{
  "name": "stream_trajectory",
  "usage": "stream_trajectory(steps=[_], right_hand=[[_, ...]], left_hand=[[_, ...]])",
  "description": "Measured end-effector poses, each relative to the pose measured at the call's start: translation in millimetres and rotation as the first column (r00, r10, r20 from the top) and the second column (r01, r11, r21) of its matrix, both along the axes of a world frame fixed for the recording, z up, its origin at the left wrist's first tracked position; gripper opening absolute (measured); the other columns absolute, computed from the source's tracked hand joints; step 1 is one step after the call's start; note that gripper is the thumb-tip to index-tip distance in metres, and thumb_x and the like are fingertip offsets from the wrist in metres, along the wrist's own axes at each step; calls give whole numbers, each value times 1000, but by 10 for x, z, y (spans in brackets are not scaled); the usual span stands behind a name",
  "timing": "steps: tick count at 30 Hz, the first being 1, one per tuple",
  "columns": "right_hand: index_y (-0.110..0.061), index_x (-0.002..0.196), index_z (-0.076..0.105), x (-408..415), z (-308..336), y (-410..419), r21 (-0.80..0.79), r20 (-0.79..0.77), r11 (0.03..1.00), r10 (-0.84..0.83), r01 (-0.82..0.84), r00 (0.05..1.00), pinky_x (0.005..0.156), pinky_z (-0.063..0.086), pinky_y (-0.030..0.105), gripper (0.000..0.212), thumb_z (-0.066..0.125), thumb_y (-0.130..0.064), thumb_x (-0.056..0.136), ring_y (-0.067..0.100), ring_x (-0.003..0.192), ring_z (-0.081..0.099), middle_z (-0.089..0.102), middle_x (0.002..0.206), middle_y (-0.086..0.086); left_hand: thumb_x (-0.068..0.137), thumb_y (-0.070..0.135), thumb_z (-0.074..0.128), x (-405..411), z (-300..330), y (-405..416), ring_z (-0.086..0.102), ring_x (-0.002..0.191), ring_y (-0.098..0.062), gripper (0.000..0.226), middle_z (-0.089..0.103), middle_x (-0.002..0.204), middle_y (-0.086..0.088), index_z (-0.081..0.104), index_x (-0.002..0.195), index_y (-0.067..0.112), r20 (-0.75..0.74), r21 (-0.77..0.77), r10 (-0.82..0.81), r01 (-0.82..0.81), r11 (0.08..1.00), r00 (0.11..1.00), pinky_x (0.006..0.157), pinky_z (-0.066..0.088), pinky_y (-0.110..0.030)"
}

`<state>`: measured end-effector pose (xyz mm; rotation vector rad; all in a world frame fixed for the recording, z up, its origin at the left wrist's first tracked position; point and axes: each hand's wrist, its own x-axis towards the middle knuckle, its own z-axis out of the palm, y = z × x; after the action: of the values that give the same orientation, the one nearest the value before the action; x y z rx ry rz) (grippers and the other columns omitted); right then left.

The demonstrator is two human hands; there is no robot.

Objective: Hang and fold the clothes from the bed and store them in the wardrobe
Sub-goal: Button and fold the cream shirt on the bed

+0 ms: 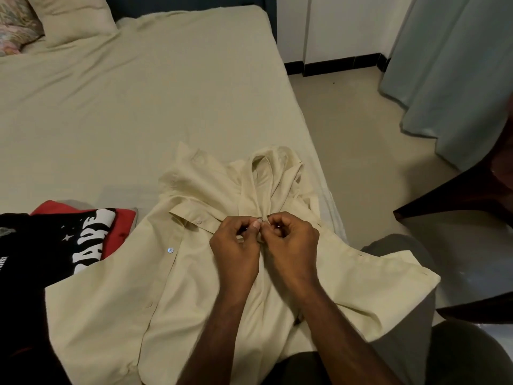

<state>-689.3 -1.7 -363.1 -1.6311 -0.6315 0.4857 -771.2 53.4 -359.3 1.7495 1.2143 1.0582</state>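
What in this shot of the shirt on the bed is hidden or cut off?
Head view only:
- What the left hand and right hand pinch on the cream shirt: covered by fingers.
- Black printed garment: cut by left edge, lettering partial.
- Wardrobe: not in view.

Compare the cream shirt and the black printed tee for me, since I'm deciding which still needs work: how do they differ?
The cream shirt is plain, with buttons; the black printed tee carries white lettering. The shirt lies spread open in front of the person, its placket pinched by the left hand and right hand; the tee sits untouched at the left, partly under the shirt's edge. Both rest on the bed.
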Motion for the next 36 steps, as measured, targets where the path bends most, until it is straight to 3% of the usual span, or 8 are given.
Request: stream_trajectory(steps=[9,14,17,21,24,29,36], right_hand=[[-19,93,81,-16,-14,-2,-14,0,1000,28,-28,1000,73,61,33,7,75,-20,90,8,76,73,75,78,-12],[-19,98,82,-14,24,-24,-33,107,997,68,-64,992,79,59,23,15,71,-13,91,0,85,70,75,88,-14],[-21,100,82,-32,21,-26,-51,172,993,114,-107,978,82,60,28,25,64,-5,89,0,87,70,76,91,-13],[-22,88,82,-8,0,-24,-49,242,992,124,-115,962,70,57,33,12,73,-14,90,8,76,69,73,77,-11],[-20,81,80,27,-32,-19,-63,258,994,98,-85,961,65,56,35,8,78,-13,86,10,70,67,69,72,-10],[-18,79,77,18,-36,19,-65,220,996,74,-61,973,68,58,30,17,78,-2,80,8,73,69,70,73,-12],[-18,82,79,3,-38,7,-86,101,994,79,-70,992,69,59,29,4,80,-14,84,7,70,70,72,71,-13]], left_hand=[[88,5,71,14,25,5,65,79,-5,10,72,80,7,75,85,14,-45,-22,34,-35,999,998,70,43,-7],[88,9,72,16,71,27,68,75,-7,10,73,74,8,78,84,15,-45,-138,46,-52,989,998,71,51,-18],[92,10,66,-2,125,37,67,67,-4,19,72,66,7,76,78,16,-29,-231,51,-57,971,998,69,51,-22],[88,19,73,-28,137,16,68,68,-7,12,73,69,5,76,77,16,-30,-272,-7,-1,962,1000,69,54,-27],[83,29,74,-22,133,-6,66,67,-6,15,72,68,6,75,74,17,-54,-261,-41,26,965,998,67,53,-25],[84,15,75,12,127,-30,64,64,-5,8,70,65,6,76,77,15,-88,-232,-42,20,972,995,60,46,-13],[90,9,67,20,45,-33,72,77,-13,17,75,74,5,79,83,17,11,-332,53,-47,942,999,78,60,-38]])
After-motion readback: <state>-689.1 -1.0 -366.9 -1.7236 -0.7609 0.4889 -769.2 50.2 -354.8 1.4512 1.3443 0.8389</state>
